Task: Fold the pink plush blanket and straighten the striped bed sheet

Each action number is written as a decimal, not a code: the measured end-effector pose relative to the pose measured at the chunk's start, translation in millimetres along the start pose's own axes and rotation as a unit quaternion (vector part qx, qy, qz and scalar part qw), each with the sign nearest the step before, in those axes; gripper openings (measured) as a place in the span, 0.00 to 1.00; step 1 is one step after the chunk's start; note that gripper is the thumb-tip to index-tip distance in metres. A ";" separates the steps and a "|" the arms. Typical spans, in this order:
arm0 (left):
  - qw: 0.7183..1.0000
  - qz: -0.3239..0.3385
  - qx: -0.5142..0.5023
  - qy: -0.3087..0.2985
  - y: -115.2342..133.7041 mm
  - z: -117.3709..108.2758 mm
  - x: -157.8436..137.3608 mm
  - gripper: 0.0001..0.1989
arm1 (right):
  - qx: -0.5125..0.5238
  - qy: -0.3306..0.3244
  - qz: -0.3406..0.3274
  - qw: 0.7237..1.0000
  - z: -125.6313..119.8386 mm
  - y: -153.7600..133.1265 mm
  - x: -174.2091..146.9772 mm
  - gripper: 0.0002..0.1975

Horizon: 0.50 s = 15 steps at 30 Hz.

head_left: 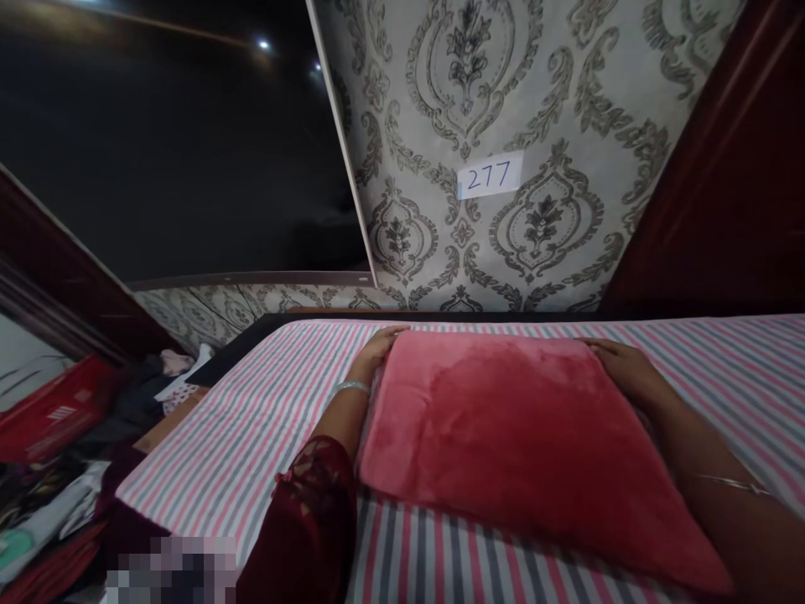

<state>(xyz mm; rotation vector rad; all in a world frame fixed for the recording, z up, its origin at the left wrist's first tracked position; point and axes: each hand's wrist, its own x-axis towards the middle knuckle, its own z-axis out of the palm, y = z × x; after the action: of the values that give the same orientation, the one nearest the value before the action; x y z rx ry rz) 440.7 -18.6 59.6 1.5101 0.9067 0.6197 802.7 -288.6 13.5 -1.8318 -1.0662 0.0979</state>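
A flat, soft red plush cushion (503, 419) lies on a striped sheet (251, 403). Its colour looks paler along the far and left edges. My left hand (381, 346) grips the cushion's far left corner, fingers along the edge and partly hidden behind it. At the far right corner, my right hand (622, 367) holds the other side, its fingertips at the top edge. Both forearms run along the cushion's sides.
A large dark television screen (189, 151) is on the left, by patterned wallpaper (428, 109). A paper label (490, 174) reading 277 is stuck there. Clothes (81, 495) and a red bag-like item (56, 411) lie piled at lower left.
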 end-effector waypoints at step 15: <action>0.981 0.172 0.050 0.075 -12.9 12.3 28.7 0.09 | -0.010 -0.009 0.054 0.998 24.5 -6.1 22.4 0.15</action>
<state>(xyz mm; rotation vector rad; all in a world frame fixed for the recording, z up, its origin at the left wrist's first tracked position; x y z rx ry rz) 464.0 -2.0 41.7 1.7465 0.8052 0.9612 800.6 -255.0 13.7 -1.9091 -0.9830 0.1690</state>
